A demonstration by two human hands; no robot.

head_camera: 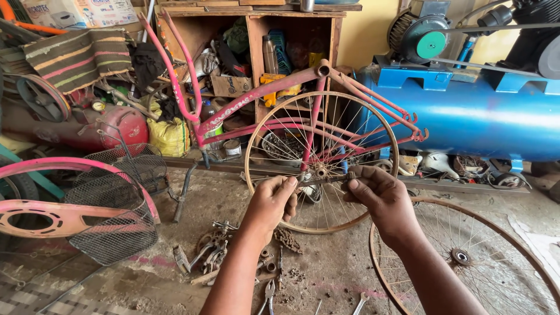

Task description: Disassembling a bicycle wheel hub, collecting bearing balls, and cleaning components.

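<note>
Two hands: left hand (273, 201) and right hand (379, 195) each pinch one end of a wheel axle (322, 178), held above the dirty concrete floor (326, 274). Two spoked rims: one upright (321, 161), one lying flat (466, 259). One pink bicycle frame (262, 96), one blue compressor tank (466, 114), one wire basket (114, 210).

open floor between the arms, spoked wheel (321, 163) ahead, second wheel (466, 256) right, wire basket (114, 216) left

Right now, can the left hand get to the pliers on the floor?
Probably yes. The pliers lie in the open on the floor just below the left hand, nothing over them. But that hand is pinching one end of an axle with the right hand, so it would have to let go first.
</note>
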